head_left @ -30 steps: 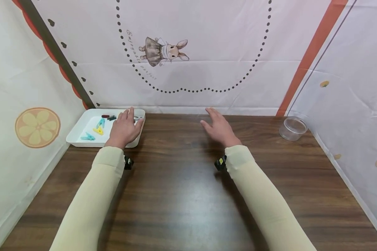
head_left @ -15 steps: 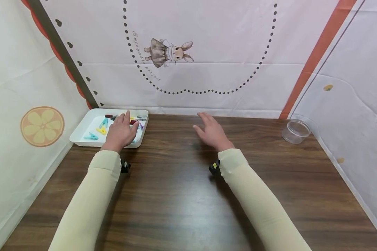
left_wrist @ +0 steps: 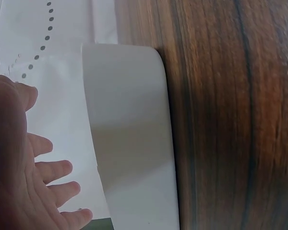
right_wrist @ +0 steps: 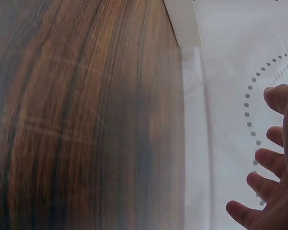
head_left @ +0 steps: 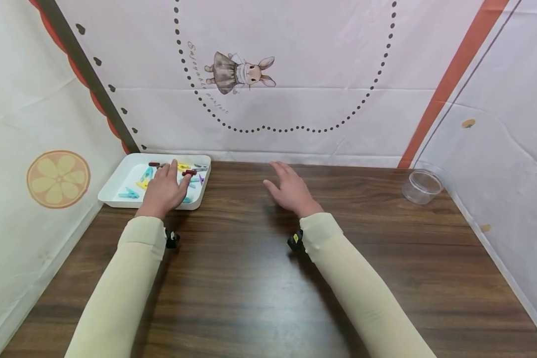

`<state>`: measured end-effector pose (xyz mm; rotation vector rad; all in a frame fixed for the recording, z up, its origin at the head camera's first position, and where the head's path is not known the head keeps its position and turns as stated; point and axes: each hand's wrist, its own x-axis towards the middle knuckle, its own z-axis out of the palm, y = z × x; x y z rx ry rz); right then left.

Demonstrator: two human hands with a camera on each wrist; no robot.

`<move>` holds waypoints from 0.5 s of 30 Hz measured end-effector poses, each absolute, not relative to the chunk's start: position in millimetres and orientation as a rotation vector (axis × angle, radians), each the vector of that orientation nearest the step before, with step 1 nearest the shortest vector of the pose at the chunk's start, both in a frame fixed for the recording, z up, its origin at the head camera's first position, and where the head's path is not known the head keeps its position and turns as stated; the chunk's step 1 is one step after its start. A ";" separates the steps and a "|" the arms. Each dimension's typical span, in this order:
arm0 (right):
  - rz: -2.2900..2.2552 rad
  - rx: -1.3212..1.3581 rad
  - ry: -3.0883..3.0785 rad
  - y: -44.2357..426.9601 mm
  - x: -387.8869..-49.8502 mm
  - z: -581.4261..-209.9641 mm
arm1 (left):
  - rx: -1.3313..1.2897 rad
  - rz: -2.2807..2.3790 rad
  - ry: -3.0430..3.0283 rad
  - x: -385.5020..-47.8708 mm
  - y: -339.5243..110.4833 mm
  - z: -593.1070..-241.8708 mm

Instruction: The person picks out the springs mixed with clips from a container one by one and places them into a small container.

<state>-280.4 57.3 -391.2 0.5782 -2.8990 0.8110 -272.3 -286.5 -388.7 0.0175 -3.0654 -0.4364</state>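
In the head view my left hand (head_left: 162, 191) hovers over the near side of a white tray (head_left: 112, 186), fingers spread and holding nothing. The tray carries small clothespins: a light blue clothespin (head_left: 129, 193), a yellow clothespin (head_left: 184, 167), a dark red clothespin (head_left: 189, 172) and several more, some hidden beneath the hand. In the left wrist view, the tray's outer wall (left_wrist: 129, 124) stands beside the loosely extended fingers. My right hand (head_left: 293, 191) is held above the brown wooden table (head_left: 241, 278), right of the tray, its fingers extended and nothing in them.
A clear round plastic tub (head_left: 422, 187) stands at the table's back right. White printed cloth (head_left: 322, 59) walls off the back and both sides. Bare wood lies between the tray and the tub.
Both hands have drifted left, with the left one also drawn slightly back, so more clothespins on the tray's right side show. The head view has shifted a little. Tray and tub stay put.
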 end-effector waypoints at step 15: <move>0.852 0.614 -2.921 37.6 -278.5 -393.5 | 0.068 -0.468 -3.092 -268.5 -306.1 -391.9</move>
